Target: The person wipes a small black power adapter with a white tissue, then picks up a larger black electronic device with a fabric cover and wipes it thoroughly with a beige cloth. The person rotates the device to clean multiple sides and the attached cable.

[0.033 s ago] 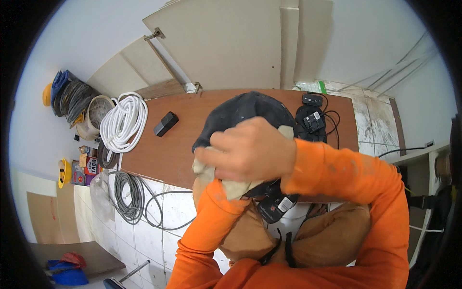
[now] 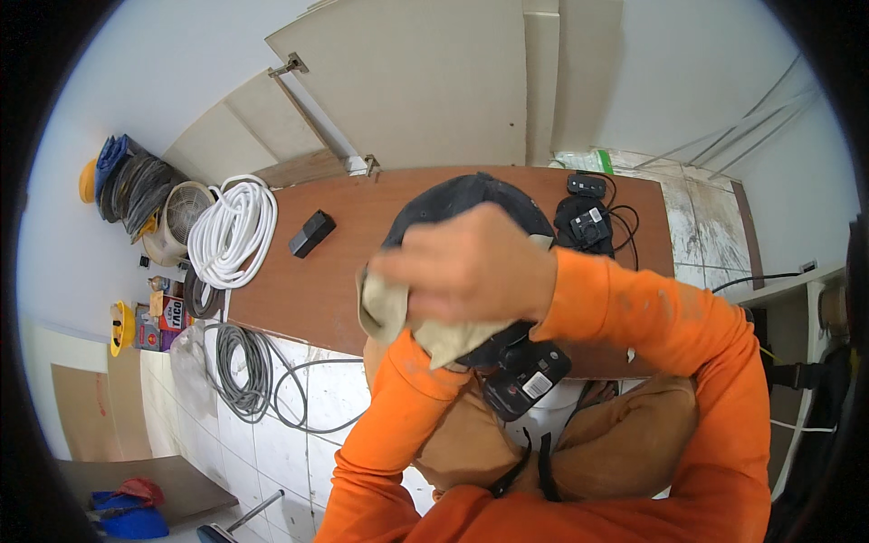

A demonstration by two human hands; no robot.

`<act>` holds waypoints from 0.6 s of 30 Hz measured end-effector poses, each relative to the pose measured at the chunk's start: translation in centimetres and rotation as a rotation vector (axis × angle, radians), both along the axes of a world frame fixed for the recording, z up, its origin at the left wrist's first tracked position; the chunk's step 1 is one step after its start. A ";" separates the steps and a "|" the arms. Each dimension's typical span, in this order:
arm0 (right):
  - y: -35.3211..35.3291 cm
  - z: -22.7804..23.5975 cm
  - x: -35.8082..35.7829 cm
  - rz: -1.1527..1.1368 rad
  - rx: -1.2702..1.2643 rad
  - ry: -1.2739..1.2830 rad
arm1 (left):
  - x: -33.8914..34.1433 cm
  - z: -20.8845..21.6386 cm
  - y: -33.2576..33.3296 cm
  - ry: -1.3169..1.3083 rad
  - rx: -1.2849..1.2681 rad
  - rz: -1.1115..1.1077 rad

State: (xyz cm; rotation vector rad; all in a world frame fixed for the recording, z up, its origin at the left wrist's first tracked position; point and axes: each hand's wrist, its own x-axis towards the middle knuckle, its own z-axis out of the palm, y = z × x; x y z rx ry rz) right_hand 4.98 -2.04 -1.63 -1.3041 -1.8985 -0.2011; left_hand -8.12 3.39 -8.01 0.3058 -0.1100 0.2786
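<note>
A dark cap (image 2: 466,193), rounded and black, is held up over the near edge of the brown board. My right hand (image 2: 475,267) lies across it with fingers curled and slightly blurred, gripping a beige cloth (image 2: 453,341) against the cap. One flap of the cloth hangs out at the left of my fingers. My left forearm in its orange sleeve rises to just beneath the cloth; the cap and cloth hide my left hand. Under the cap, close to my lap, is a black box-shaped device (image 2: 525,380) with a white label.
On the brown board (image 2: 299,294) are a black block (image 2: 312,233) and black devices with a cable (image 2: 588,226). Coiled white hose (image 2: 231,231) is at the left, above a grey cable coil (image 2: 243,371). A fan, boxes and a yellow helmet (image 2: 121,326) stand farther left.
My right hand has shifted slightly upward over the cap. The cloth's left flap hangs out wider, and more of the labelled black device shows.
</note>
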 end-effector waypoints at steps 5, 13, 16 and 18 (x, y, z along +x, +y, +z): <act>1.4 0.0 4.5 -0.172 0.144 -0.032 | 3.1 0.4 -0.3 -0.186 -0.037 -0.032; 1.1 0.7 10.9 -0.399 0.189 -0.008 | 1.8 -0.4 -0.2 -0.055 -0.168 -0.075; 0.7 2.6 10.7 -0.257 0.127 0.435 | 1.5 -0.8 0.0 -0.028 -0.145 -0.050; -1.9 5.8 6.8 0.004 -0.025 0.735 | 1.4 -1.1 0.4 -0.018 -0.152 -0.027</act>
